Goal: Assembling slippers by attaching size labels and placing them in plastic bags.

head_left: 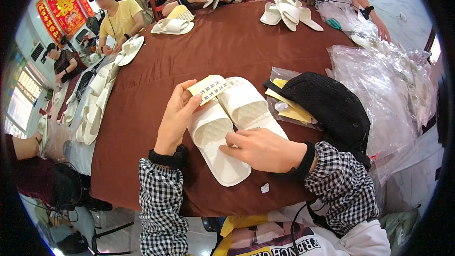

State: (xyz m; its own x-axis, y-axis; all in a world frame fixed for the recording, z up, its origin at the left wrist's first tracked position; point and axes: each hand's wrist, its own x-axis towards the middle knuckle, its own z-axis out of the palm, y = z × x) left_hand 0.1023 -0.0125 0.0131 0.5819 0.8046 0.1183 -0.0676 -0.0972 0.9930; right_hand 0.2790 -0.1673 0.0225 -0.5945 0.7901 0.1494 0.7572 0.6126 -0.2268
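Note:
My left hand [173, 116] pinches a small yellow sheet of number stickers [211, 88] between thumb and fingers, above the toe end of a pair of white slippers. The left slipper [225, 168] and the right slipper [242, 98] lie side by side on the brown tablecloth, toes pointing away from me. My right hand [268, 149] is over the slippers' footbeds with its fingers curled and pressed together. Whatever its fingertips hold, if anything, is too small to make out. A small whitish sticker [264, 188] lies on the cloth below that hand.
Right of the slippers lie a black mesh pouch [332, 106] and a plastic bag with yellow sheets [296, 109]. Clear plastic bags [379, 90] heap along the right edge. More slippers [291, 12] rest across the table; others [97, 99] line its left side. Several people work around it.

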